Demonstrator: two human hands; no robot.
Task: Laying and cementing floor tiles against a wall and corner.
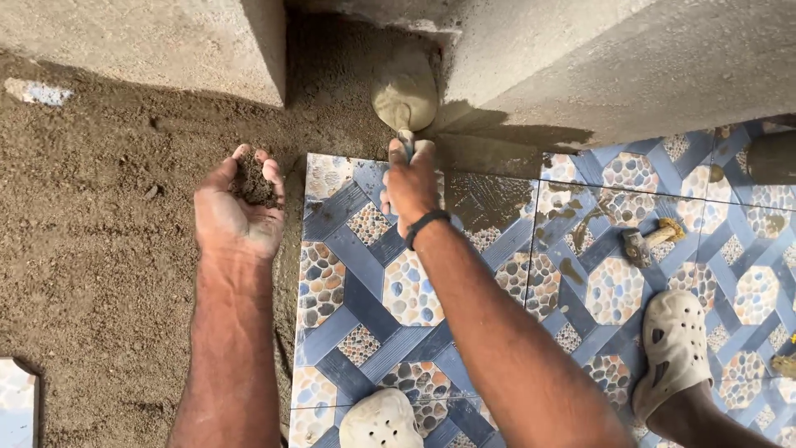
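Note:
My left hand [238, 211] is cupped palm up over the sandy bed, holding a small heap of damp sand [251, 184] in its fingers. My right hand [410, 184], with a dark band on the wrist, grips the handle of a trowel [404, 95]. The trowel's mortar-smeared blade points away from me into the gap at the foot of the grey wall, beyond the edge of the laid patterned tiles [356, 282].
Blue and pebble-patterned floor tiles cover the right side, smeared with mortar. A small hammer [649, 241] lies on them. My feet in pale clogs [676, 348] stand on the tiles. Grey plastered walls [580, 58] rise ahead. A loose tile corner [16, 402] shows bottom left.

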